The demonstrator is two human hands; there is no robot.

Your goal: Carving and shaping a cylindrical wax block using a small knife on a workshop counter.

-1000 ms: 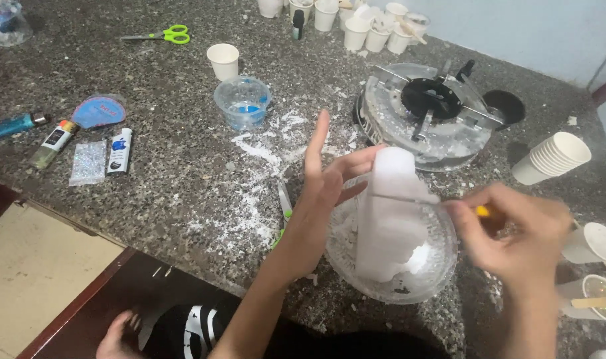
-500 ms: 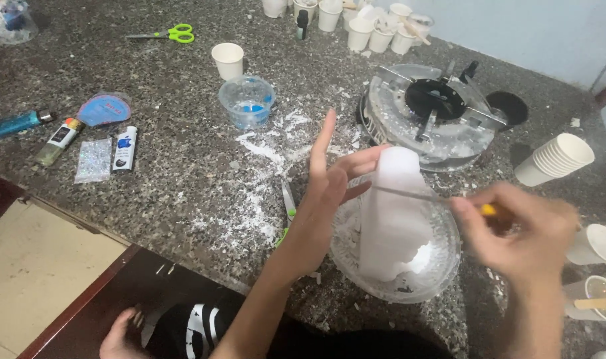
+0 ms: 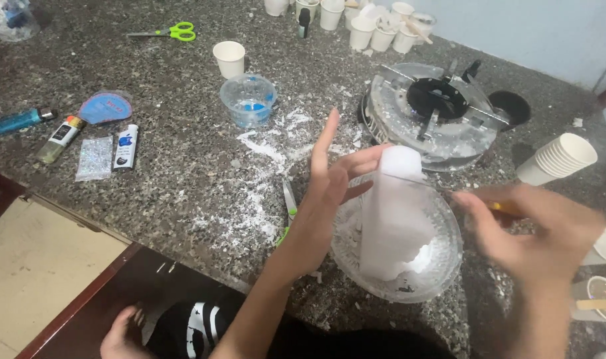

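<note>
We steadied the tall white block (image 3: pixel 396 213), upright in the clear bowl (image 3: pixel 443 266), with left hand (image 3: pixel 323 199) fingers splayed, only thumb-side touching. Right hand (image 3: pixel 549 233) at 3 o'clock pinched a thin yellow-handled tool (image 3: pixel 499 207), blurred. Block could tip, slicing loose. Stove burner (image 3: pixel 436 113) at 12.

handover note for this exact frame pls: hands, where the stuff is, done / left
Left hand: fingers spread, steadying the tall white block that stands upright in the clear glass bowl.
Right hand: blurred, holding a thin yellow-handled tool against the block's upper part.
Done: white shavings litter the granite counter.
Left: block largely intact.
</note>
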